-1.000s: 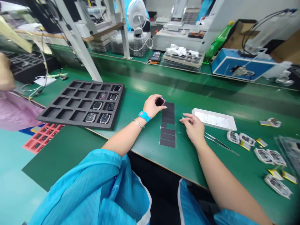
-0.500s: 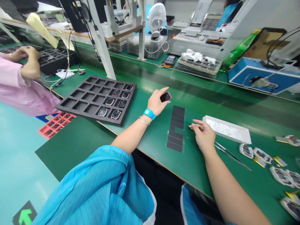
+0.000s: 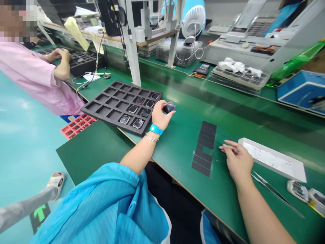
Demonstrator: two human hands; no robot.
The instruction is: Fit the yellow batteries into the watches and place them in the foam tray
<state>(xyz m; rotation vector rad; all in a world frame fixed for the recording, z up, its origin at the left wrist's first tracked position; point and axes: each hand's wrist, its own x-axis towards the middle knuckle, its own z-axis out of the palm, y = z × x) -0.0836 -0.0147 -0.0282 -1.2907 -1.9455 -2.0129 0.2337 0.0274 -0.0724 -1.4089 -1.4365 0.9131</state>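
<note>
My left hand (image 3: 159, 115) pinches a small dark watch body with a pink edge (image 3: 169, 107), held just right of the black foam tray (image 3: 101, 101). Several watch bodies lie in the tray's right-hand pockets (image 3: 138, 123). My right hand (image 3: 237, 159) rests on the green bench with its fingers loosely stretched, holding nothing. It lies between a column of dark rectangular strips (image 3: 204, 147) and a shallow white tray (image 3: 274, 159).
Tweezers (image 3: 276, 194) lie right of my right hand, with packaged parts (image 3: 298, 189) beyond. A person in pink (image 3: 38, 81) works at the left over another black tray. A red tray (image 3: 77, 125) sits below the bench edge. A fan, machines and stacked trays line the back.
My left hand has carried the watch body leftward from above the dark strips to the foam tray's right edge. The view has swung left. My right hand stays resting on the bench.
</note>
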